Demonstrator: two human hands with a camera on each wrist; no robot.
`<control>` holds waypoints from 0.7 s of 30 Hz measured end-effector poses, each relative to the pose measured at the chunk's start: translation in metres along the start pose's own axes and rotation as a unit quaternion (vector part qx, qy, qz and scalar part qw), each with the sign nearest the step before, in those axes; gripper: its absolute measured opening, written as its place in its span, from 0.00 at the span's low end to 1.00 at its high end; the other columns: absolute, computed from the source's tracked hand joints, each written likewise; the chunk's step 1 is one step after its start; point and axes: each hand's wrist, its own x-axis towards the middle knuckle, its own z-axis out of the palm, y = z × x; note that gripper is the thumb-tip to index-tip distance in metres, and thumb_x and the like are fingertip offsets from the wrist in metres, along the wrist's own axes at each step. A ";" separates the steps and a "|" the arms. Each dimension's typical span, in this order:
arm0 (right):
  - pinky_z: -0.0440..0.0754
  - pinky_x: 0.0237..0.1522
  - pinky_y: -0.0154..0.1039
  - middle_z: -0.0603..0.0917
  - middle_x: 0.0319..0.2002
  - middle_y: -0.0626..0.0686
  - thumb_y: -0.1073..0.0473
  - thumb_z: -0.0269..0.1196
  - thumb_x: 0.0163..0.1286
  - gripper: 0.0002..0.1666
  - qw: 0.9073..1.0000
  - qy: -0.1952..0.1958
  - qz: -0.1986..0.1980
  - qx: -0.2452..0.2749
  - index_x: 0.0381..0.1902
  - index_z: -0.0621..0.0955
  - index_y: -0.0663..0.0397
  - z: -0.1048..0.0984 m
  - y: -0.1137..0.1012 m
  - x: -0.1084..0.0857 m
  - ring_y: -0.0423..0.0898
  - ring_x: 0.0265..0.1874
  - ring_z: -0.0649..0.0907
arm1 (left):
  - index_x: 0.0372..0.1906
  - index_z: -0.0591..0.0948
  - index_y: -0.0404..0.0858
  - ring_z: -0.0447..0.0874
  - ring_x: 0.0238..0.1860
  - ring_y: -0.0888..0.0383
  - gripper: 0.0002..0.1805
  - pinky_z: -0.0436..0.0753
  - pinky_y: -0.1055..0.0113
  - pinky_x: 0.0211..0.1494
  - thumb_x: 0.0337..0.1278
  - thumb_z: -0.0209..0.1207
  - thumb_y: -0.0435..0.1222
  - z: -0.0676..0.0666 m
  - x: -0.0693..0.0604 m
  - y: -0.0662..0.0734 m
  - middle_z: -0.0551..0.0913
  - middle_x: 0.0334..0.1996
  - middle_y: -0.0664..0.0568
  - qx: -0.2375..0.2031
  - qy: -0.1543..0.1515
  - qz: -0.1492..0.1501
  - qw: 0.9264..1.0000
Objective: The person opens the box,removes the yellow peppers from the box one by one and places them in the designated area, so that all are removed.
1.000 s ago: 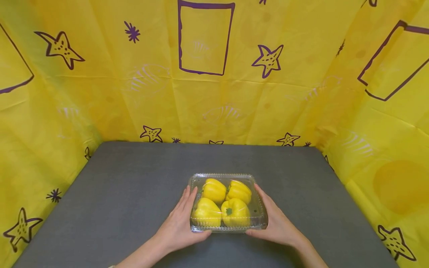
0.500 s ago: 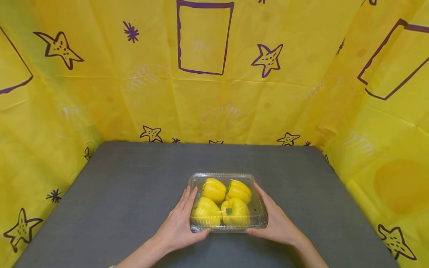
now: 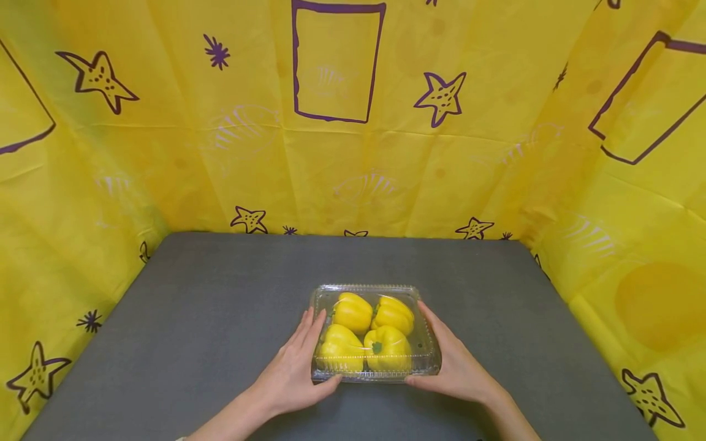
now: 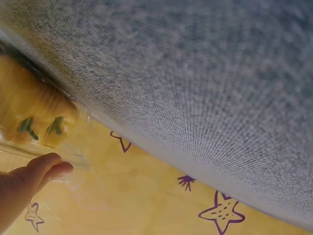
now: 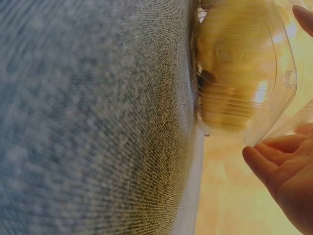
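Note:
A clear plastic clamshell container (image 3: 421, 358) sits on the grey table, its lid down over several yellow bell peppers (image 3: 352, 313). Green stems show through the plastic in the left wrist view. My left hand (image 3: 292, 373) holds the container's left side, thumb at the near left corner and fingers along the edge. On the opposite side my right hand (image 3: 455, 367) grips it, with the thumb at the near right corner. In the right wrist view, fingertips (image 5: 254, 159) meet the container's flared rim.
The grey cloth-covered table (image 3: 220, 294) extends around the container on all sides. Yellow curtains (image 3: 353, 159) printed with starfish and fish outlines enclose it at the back, left and right.
The left thumb has slid slightly left along the container's near edge. The container, the peppers and the right hand stay almost where they were.

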 end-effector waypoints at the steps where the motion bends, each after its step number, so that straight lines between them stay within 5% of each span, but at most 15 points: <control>1: 0.66 0.60 0.66 0.57 0.75 0.51 0.36 0.77 0.43 0.72 1.000 0.000 0.000 0.001 0.78 0.51 0.48 0.000 0.000 0.000 0.56 0.70 0.63 | 0.75 0.56 0.34 0.57 0.71 0.37 0.59 0.76 0.40 0.55 0.40 0.72 0.53 0.000 0.000 0.000 0.53 0.73 0.31 0.002 -0.001 0.002 1.000; 21: 0.69 0.61 0.61 0.59 0.75 0.52 0.42 0.80 0.41 0.73 1.000 -0.005 -0.015 -0.024 0.78 0.52 0.50 -0.002 0.001 0.001 0.52 0.70 0.64 | 0.74 0.59 0.32 0.63 0.68 0.35 0.55 0.81 0.46 0.49 0.42 0.70 0.52 -0.003 -0.001 -0.007 0.57 0.71 0.30 0.058 0.000 0.051 0.997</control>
